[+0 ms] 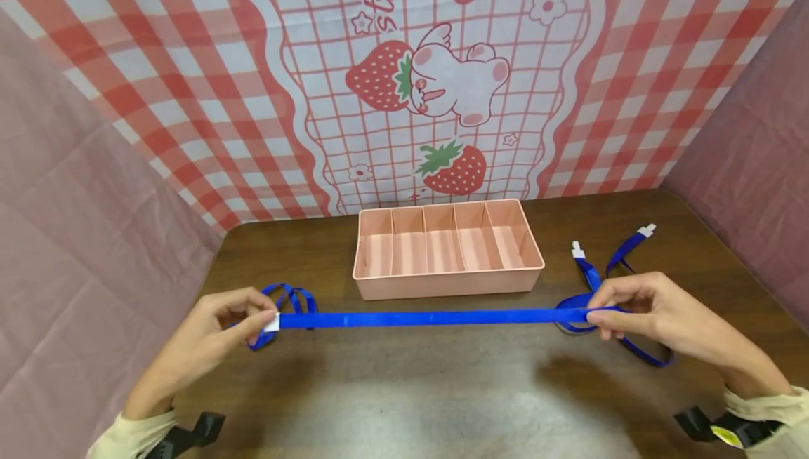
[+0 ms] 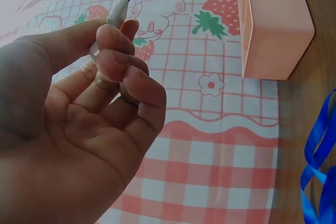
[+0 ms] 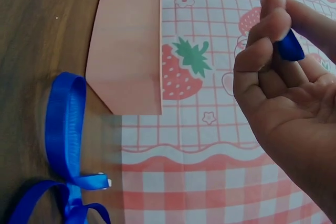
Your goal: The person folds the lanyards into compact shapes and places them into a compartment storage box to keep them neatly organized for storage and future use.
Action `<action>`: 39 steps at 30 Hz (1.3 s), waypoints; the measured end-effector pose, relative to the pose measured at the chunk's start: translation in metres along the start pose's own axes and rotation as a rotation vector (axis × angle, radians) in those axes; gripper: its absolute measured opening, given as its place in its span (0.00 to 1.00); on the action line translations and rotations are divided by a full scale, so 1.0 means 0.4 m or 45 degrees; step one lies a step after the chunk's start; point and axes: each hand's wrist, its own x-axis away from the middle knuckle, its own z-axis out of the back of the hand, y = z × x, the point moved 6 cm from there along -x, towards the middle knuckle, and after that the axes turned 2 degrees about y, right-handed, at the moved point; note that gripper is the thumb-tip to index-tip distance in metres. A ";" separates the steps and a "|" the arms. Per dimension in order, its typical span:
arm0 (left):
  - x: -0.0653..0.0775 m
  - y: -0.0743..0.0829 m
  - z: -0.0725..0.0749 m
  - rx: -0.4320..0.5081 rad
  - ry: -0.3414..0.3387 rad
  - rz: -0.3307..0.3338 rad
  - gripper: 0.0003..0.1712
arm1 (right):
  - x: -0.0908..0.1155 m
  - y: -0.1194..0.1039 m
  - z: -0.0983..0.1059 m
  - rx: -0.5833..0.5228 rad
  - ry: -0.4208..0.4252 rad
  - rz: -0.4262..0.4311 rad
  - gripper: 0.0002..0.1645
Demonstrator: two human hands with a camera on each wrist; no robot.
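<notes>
A blue lanyard (image 1: 430, 318) is stretched flat and nearly level between my two hands, in front of the tray. At its left end my left hand (image 1: 237, 315) pinches the white plastic clip (image 2: 118, 12) between thumb and fingers. My right hand (image 1: 645, 308) pinches the strap at the other end. A short piece of blue strap (image 3: 290, 46) pokes out below the fingers in the right wrist view. Behind the left hand lies a loosely looped blue lanyard (image 1: 307, 299). More blue lanyards with white clips (image 1: 578, 250) lie behind and under the right hand.
The pink tray (image 1: 449, 285), divided into several compartments, stands on the brown wooden table (image 1: 404, 389) near its back edge. A red and white strawberry-print cloth (image 1: 303, 94) hangs behind it. Pink cloth (image 1: 82, 234) borders the left side, with more on the right.
</notes>
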 end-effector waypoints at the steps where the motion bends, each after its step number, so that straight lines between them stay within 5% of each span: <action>1: 0.001 -0.003 0.002 0.023 -0.007 0.012 0.09 | 0.002 0.003 0.002 -0.002 0.008 0.000 0.08; 6: 0.010 -0.012 0.021 0.325 -0.031 -0.019 0.15 | 0.011 0.016 0.006 -0.103 -0.005 0.123 0.15; 10: 0.016 0.003 0.025 0.748 -0.181 -0.265 0.24 | 0.016 0.027 0.003 -0.213 -0.029 0.183 0.17; 15: 0.020 0.033 0.019 1.145 -0.463 -0.525 0.22 | 0.021 0.042 0.000 -0.205 0.039 0.082 0.14; 20: 0.024 0.063 0.015 1.192 -0.563 -0.640 0.18 | 0.018 0.047 -0.002 -0.143 0.133 -0.022 0.10; 27: 0.015 0.079 0.009 1.142 -0.489 -0.549 0.11 | 0.011 0.056 -0.001 -0.079 0.195 -0.050 0.10; 33: -0.022 0.101 -0.012 1.156 -0.394 -0.677 0.08 | 0.000 0.064 -0.011 -0.085 0.195 -0.042 0.10; 39: -0.027 0.110 -0.020 1.298 -0.482 -0.621 0.11 | -0.013 0.063 -0.016 -0.050 0.219 -0.017 0.10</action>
